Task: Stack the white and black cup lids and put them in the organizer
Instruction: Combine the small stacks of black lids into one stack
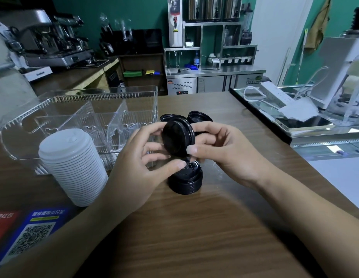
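A single black lid (177,138) is tilted on edge in the air, with its underside toward me. My left hand (143,163) holds its left rim with curled fingers, and my right hand (220,149) pinches its right rim. Directly below stands a short stack of black lids (185,180) on the wooden counter. Two loose black lids (199,116) lie just behind my hands. A tall stack of white lids (74,167) stands at the left. Behind it sits the clear plastic organizer (78,109), its compartments holding no lids.
A QR-code sign (32,233) lies at the counter's near left. To the right are a glass display case (323,145), a phone (303,123) and a white power strip (275,93). An espresso machine (54,41) stands on the back counter.
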`<action>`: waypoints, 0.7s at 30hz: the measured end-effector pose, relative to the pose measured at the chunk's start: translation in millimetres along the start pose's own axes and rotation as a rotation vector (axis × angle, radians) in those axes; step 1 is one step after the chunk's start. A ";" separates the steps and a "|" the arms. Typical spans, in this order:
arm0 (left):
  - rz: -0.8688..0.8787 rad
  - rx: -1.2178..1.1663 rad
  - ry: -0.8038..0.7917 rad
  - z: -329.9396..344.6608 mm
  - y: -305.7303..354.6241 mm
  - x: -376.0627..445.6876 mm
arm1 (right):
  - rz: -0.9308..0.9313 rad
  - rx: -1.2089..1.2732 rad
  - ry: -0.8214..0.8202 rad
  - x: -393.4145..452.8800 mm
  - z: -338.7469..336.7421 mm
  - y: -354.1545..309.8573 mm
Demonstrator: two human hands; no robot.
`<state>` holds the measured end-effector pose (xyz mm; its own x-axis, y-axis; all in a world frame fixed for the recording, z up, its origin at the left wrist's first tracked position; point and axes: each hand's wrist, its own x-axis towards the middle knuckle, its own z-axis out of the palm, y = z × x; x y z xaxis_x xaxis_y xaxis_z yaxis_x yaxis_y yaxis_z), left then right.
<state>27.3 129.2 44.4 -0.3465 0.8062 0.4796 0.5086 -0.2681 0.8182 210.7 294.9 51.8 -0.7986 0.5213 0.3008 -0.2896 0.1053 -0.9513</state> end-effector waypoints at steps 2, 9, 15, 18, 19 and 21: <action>0.007 0.024 0.000 -0.9 -1.6 0.8 | -0.017 -0.010 -0.010 -0.7 1.9 0.0; 0.022 0.098 0.001 -3.2 -5.9 2.6 | -0.090 -0.210 -0.017 -5.7 6.0 -12.0; 0.002 0.156 -0.036 -6.8 -9.7 3.8 | -0.131 -0.393 -0.033 -5.2 -4.4 -15.6; -0.016 0.147 -0.061 -7.7 -12.0 4.9 | -0.150 -0.502 -0.013 -5.6 -8.8 -13.8; -0.018 0.143 -0.069 -7.9 -12.9 5.0 | -0.148 -0.535 -0.004 -6.2 -9.8 -13.8; -0.024 0.141 -0.089 -7.9 -13.4 4.3 | -0.149 -0.606 -0.017 -6.8 -11.6 -15.0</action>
<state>12.8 132.1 37.9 -0.2921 0.8564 0.4257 0.6090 -0.1767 0.7733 226.6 299.6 63.3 -0.7826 0.4506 0.4296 -0.0521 0.6402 -0.7664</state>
